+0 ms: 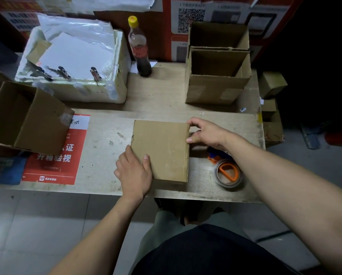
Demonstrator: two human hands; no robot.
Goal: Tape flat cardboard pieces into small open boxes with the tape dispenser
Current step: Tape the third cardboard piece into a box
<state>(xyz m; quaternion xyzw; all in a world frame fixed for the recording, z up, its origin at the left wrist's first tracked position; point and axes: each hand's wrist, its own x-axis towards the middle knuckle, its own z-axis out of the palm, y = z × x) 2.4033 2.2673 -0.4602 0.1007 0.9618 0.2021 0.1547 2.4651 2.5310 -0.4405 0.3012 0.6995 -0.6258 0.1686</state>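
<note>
The cardboard piece (160,150) lies on the wooden table (106,139), its near edge just short of the table's front edge. Left of the left hand's fingers a stretch of bare tabletop runs to a red printed sheet (57,153); beyond that an open box (27,118) leans in from the left border, partly cut off. Past the fingertips of both hands the table stays open up to a white foam box (114,76), a cola bottle (139,48) and two open boxes (217,76) standing one behind the other at the back right.

The left hand (133,171) rests flat on the cardboard's near-left corner, fingers straight and close together along the left edge, thumb lying on top. The right hand (206,133) holds the far-right corner: the forefinger curls over the top edge and the thumb presses the right side, so the edge is pinched between them. Both forearms reach in from the bottom of the view.

The tape dispenser (227,171) lies on the table just below the right wrist, near the front edge; the forearm covers part of its blue and orange body. Whether the cardboard is flat or already folded up cannot be told from above.
</note>
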